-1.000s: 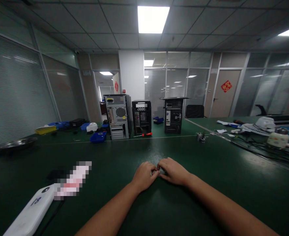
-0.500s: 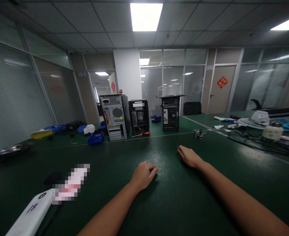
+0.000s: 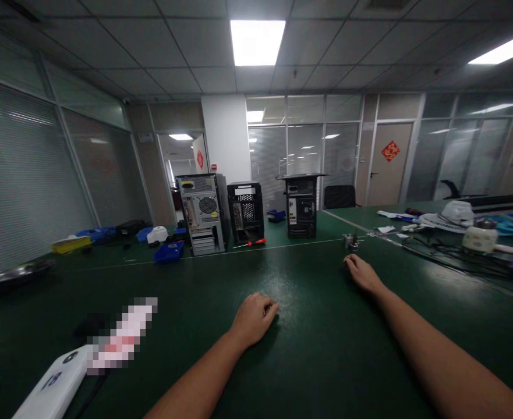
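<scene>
My left hand (image 3: 254, 318) rests on the green table (image 3: 300, 361), fingers curled in and thumb beside them; no object shows in it. Further out to the right, my right hand (image 3: 361, 272) is low over the tabletop, its fingers curled and pointing away from me; nothing shows in it either. Just beyond its fingertips stands a small cluster of metal parts (image 3: 351, 241), with a narrow gap between. Across the table are a grey computer case (image 3: 206, 203), an open black case frame (image 3: 246, 212) and another black computer case (image 3: 301, 209) with a panel on top.
A red-handled screwdriver (image 3: 256, 241) lies before the middle case. Blue trays (image 3: 169, 251) are at left, near a metal bowl (image 3: 16, 273). A white device marked 18 (image 3: 53, 381) lies front left. Cables (image 3: 448, 256) and a white iron-like object (image 3: 455, 215) crowd the right.
My right hand has moved right and slightly forward, closer to the metal parts. My left hand stays in about the same place. The camera view has tilted up a little.
</scene>
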Tool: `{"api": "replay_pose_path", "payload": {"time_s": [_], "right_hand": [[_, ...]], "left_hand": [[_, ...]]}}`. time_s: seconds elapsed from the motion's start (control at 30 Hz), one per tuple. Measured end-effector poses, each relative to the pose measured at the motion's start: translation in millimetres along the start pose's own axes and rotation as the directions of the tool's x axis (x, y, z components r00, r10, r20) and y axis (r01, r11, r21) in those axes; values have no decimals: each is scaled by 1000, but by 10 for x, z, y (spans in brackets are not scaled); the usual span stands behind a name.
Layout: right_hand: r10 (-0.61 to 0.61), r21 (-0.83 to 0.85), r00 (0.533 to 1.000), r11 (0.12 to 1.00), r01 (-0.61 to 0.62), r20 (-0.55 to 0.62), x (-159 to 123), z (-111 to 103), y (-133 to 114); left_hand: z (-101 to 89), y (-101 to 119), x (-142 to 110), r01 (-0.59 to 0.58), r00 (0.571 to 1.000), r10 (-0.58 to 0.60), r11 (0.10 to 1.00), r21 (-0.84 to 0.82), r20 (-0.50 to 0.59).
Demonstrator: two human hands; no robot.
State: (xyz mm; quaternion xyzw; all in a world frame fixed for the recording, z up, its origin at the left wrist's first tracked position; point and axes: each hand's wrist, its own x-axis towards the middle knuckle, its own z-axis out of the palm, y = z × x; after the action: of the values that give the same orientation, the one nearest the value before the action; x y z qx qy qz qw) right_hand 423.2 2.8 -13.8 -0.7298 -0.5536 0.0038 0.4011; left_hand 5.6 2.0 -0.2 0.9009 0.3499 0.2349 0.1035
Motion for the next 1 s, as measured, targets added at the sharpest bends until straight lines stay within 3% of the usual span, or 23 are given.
{"api": "replay_pose_path", "payload": {"time_s": [0.13, 0.3, 0.47, 0.73, 1.0], "right_hand": [[22, -60, 985, 998, -33, -170, 38, -298, -37], [-30, -34, 982, 999, 24, -188, 63, -558, 68], [-57, 11, 995, 998, 58, -85, 35, -469, 81], [36, -84, 997, 996, -31, 64, 6, -280, 105], [75, -106, 994, 992, -67, 79, -3, -296, 55]], "left_hand": [[19, -25, 2, -4, 1000, 4, 1000, 0, -3], [15, -20, 8, 1, 1000, -1, 1000, 6, 13], [-11, 12, 17, 10, 1000, -10, 1000, 5, 25], [-7, 11, 17, 19, 1000, -18, 1000, -11, 22], [-14, 23, 16, 22, 999, -21, 1000, -9, 28]]}}
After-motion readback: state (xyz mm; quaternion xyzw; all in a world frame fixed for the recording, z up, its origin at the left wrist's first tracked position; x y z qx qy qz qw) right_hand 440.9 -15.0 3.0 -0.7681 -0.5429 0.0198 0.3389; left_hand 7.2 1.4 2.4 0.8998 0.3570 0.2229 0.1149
